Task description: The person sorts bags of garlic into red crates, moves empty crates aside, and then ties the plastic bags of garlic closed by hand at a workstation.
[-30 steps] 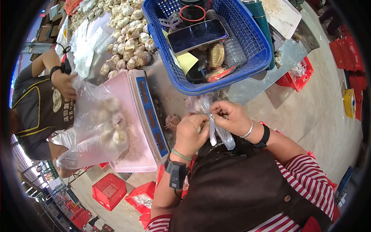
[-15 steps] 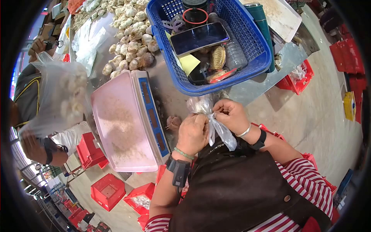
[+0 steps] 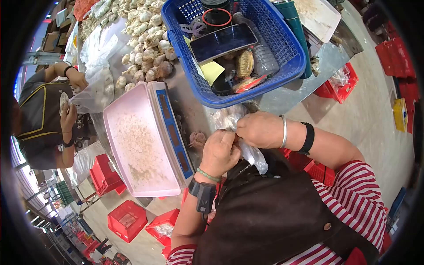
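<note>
A clear plastic bag (image 3: 227,117) with pale contents lies at the table edge below the blue basket, its loose tail (image 3: 255,160) hanging toward the dark apron. Around the bag's neck, my left hand (image 3: 220,152) is closed, thumb and fingers pinched together. Pressed against the same neck from the right is my right hand (image 3: 260,129), its fingers curled and its back turned up. The neck between the two hands is mostly hidden. A loose reddish garlic bulb (image 3: 197,139) sits just left of my left hand.
A scale (image 3: 141,137) with a pink, debris-dusted tray stands at left. Beyond it is a garlic heap (image 3: 148,44). The blue basket (image 3: 247,95) holds a phone (image 3: 224,42) and a bottle. Across the table, a co-worker (image 3: 44,110) handles another plastic bag (image 3: 99,90). Red crates (image 3: 127,220) stand on the floor.
My right hand has rolled over the bag's neck, with its forearm raised and swung outward. The co-worker's filled bag has moved off the view's left side, and their hands now hold a limp bag farther back.
</note>
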### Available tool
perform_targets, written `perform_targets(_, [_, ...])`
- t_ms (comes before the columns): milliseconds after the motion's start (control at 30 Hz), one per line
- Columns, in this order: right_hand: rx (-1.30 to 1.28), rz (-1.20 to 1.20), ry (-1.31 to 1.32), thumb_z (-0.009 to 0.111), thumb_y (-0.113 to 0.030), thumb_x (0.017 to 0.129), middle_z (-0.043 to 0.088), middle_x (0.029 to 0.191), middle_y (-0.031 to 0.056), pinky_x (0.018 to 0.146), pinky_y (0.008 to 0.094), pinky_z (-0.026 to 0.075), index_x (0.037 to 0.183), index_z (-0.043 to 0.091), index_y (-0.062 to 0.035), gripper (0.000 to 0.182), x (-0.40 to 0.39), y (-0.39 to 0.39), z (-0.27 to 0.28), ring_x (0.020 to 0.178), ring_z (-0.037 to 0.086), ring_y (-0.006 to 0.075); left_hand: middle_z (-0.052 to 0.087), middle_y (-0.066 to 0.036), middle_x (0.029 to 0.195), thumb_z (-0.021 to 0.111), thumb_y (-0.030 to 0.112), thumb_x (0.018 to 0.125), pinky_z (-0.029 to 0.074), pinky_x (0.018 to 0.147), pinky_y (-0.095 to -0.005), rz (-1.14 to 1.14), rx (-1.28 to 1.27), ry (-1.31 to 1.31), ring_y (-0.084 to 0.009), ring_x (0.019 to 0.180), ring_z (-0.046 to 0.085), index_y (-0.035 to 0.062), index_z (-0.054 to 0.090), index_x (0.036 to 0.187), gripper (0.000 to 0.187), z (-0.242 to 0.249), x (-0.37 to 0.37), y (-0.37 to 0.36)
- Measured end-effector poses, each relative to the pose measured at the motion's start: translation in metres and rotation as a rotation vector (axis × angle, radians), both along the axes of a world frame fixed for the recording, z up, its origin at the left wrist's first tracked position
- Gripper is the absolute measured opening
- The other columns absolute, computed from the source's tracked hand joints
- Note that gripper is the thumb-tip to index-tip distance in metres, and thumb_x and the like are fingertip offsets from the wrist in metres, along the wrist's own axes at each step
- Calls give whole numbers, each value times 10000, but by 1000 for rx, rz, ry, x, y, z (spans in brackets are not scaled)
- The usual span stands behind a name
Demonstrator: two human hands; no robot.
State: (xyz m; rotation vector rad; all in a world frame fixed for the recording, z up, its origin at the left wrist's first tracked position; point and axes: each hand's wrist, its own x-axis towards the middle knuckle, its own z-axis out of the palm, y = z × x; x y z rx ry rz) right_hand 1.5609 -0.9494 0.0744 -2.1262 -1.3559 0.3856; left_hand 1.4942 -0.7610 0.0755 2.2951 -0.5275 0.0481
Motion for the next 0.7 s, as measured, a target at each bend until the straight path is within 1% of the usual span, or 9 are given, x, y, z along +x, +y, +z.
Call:
perform_targets(100, [103, -79, -22, 597, -125, 759, 597, 831, 121, 712, 420, 509, 759, 618, -32, 95, -8, -1, -15, 776, 626, 323, 594, -138, 752, 614, -29, 657, 484, 629, -432, 9, -6, -12, -350, 724, 588, 25, 553, 845, 205, -5, -1, 1])
perform_targets(167, [229, -418, 119, 621, -73, 757, 627, 849, 135, 698, 410, 507, 831, 622, -19, 91, -16, -1, -26, 786, 618, 336, 591, -138, 747, 617, -27, 657, 484, 626, -431, 18, -3, -24, -350, 721, 588, 25, 551, 843, 204, -6, 0, 2])
perform_targets(200, [230, -412, 117, 621, -73, 757, 627, 849, 135, 698, 410, 507, 831, 622, -19, 91, -17, -2, -31, 786, 618, 336, 589, -137, 747, 621, -26, 662, 485, 625, -428, 12, -10, -15, -348, 718, 588, 28, 548, 838, 198, -5, 0, 3])
perform_targets(300, [303, -740, 212, 625, -81, 790, 673, 885, 145, 756, 388, 509, 873, 671, -29, 108, -16, -13, -36, 811, 626, 339, 587, -134, 749, 629, -25, 668, 485, 623, -420, 20, -17, 1, -344, 712, 587, 34, 544, 827, 190, -1, -2, 4])
perform_targets(333, [303, -742, 212, 625, -81, 790, 673, 885, 145, 756, 388, 509, 873, 671, -29, 108, -13, -14, -33, 811, 626, 339, 588, -132, 751, 633, -25, 668, 484, 623, -416, 27, -20, 4, -342, 709, 587, 37, 544, 822, 188, 0, -3, 4])
perform_targets(400, [413, -561, 210, 655, -82, 787, 667, 947, 142, 744, 419, 510, 943, 675, -54, 160, -10, -17, -22, 818, 627, 332, 588, -132, 750, 633, -28, 668, 483, 622, -414, 18, -30, -13, -341, 706, 587, 38, 545, 820, 188, -2, -2, 2])
perform_targets(467, [440, -485, 96, 632, -106, 813, 654, 964, 122, 768, 417, 503, 934, 670, -60, 135, -7, -12, -12, 858, 619, 324, 588, -133, 749, 634, -31, 667, 482, 622, -411, 8, -41, -34, -340, 703, 586, 39, 547, 819, 189, -3, 0, -1])
perform_targets(567, [154, -132, 93, 584, -139, 839, 612, 952, 101, 798, 399, 493, 900, 659, -66, 121, 2, -10, 3, 934, 603, 305, 589, -131, 747, 636, -34, 663, 482, 621, -410, -2, -11, -24, -337, 698, 586, 40, 550, 827, 199, -1, 0, 0])
perform_targets(700, [70, -108, 43, 637, -98, 793, 632, 948, 93, 748, 376, 499, 942, 651, -54, 156, -1, -9, -13, 844, 608, 310, 586, -128, 741, 629, -35, 667, 483, 623, -410, 6, -25, -1, -335, 697, 585, 41, 548, 809, 180, -3, -1, 1])
